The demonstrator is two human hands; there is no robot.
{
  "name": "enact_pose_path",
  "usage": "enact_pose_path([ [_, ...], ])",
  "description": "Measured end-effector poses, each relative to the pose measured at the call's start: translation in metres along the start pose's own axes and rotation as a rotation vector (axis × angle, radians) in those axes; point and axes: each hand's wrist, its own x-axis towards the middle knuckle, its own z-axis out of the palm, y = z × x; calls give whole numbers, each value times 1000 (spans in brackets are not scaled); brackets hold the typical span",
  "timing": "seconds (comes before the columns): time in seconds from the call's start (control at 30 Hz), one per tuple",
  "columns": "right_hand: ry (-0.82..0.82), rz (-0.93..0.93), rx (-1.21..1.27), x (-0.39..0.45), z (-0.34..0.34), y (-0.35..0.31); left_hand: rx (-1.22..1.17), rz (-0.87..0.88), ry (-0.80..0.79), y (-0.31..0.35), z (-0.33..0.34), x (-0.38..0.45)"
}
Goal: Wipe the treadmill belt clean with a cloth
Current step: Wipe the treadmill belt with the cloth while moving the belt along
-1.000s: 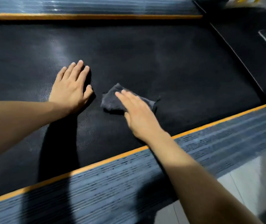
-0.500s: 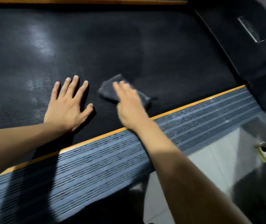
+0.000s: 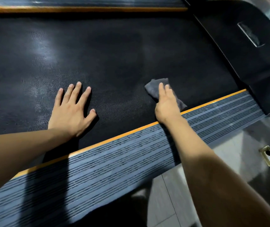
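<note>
Hands lay flat on the black treadmill belt (image 3: 114, 51), both arms reaching in across the near side rail (image 3: 98, 164), a ribbed grey strip edged in orange. The left hand (image 3: 72, 112) was spread wide, palm down, fingers fanned and thumb out to the side, its grip holding nothing. The right hand (image 3: 167, 104) pressed down with fingers straight and together, palm flat on a small grey cloth (image 3: 154, 89); that grip was open, pinning the cloth to the belt rather than closing round it. The cloth was crumpled into a rough oblong, its long axis running diagonally from a far-left corner beyond the fingertips to a near-right corner just beside the orange edge, close to the rail. The two hands were well apart. To the right stood the black motor cover (image 3: 245, 46) with a recessed plate (image 3: 249, 35), near the cloth. Beyond the rail, grey floor tiles (image 3: 167, 202) showed, with a brass floor socket (image 3: 269, 155) holding a plug.
</note>
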Motion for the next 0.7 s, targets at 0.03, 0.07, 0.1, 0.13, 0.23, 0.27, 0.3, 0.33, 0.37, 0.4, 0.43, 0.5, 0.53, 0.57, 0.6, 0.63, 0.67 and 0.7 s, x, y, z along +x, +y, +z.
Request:
enact_pose_path([
  [0.03, -1, -46, 9, -11, 4, -15, 3, 2, 1, 0, 0, 0],
  [0.07, -15, -109, 26, -23, 8, -30, 3, 4, -1, 0, 0, 0],
  [0.1, -35, -188, 41, -35, 12, -44, 2, 6, -5, -1, 1, 0],
  [0.13, -62, -269, 49, -46, 17, -55, 4, 7, -9, -1, 1, 1],
  [0.23, -116, -412, 126, -60, 20, -66, 13, 0, -11, -1, -1, 1],
  [0.27, -63, -458, 101, -57, 14, -62, 12, -2, -15, -1, -1, 1],
  [0.3, 38, -526, -1, -52, 9, -55, 13, -2, -15, -1, -2, 1],
  [0.33, 133, -582, -138, -44, 3, -46, 15, -1, -11, -1, -2, 1],
  [0.37, 187, -590, -242, -36, -3, -35, 15, -1, -8, -2, -2, 0],
  [0.4, 207, -548, -299, -26, -9, -21, 12, -2, -8, -2, -2, 0],
  [0.43, 210, -477, -315, -15, -15, -4, 8, -2, -11, -2, -2, 0],
  [0.5, 134, -341, -203, 1, -27, 27, 7, -4, -8, -1, -2, 1],
  [0.53, 64, -306, -124, 8, -31, 38, 6, -4, -8, -1, -2, 1],
  [0.57, 1, -293, -70, 11, -34, 40, 4, -5, -10, -1, -2, 1],
  [0.6, -39, -304, -40, 11, -34, 36, 4, -8, -12, -1, -2, 1],
  [0.63, -67, -330, -11, 7, -32, 25, 4, -11, -13, -1, -2, 0],
  [0.67, -100, -376, 30, -1, -28, 9, 5, -12, -14, 0, -3, 0],
  [0.7, -143, -436, 64, -11, -22, -12, 4, -12, -14, 0, -3, 1],
])
